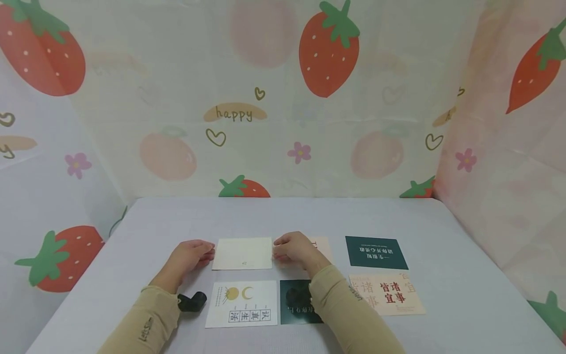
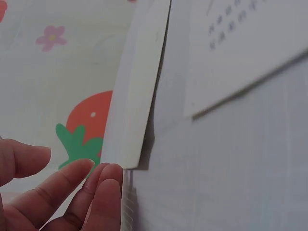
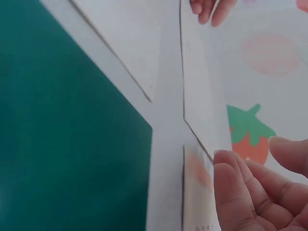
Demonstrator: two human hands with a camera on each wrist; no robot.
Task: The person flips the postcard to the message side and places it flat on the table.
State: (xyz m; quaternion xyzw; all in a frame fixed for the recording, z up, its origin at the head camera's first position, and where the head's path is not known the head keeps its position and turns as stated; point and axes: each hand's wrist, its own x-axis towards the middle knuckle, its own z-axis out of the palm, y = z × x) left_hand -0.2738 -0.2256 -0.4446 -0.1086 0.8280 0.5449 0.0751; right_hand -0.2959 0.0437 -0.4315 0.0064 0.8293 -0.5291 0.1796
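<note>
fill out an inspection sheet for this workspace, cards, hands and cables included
Surface: white tabletop, in view around two rows of cards
Job's things: cream card, far row; pink card, partly hidden; far green card; sun-and-moon card, near row; near green card, partly hidden; peach card
Clutter: nothing seen
Left hand: at the cream card's left edge, contact unclear
Right hand: at its right edge
Cables: thin dark cord, tabletop's left edge
Surroundings: strawberry-print curtain, three sides

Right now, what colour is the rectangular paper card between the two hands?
The rectangular paper card is creamy off-white; the head view shows it best.
</note>
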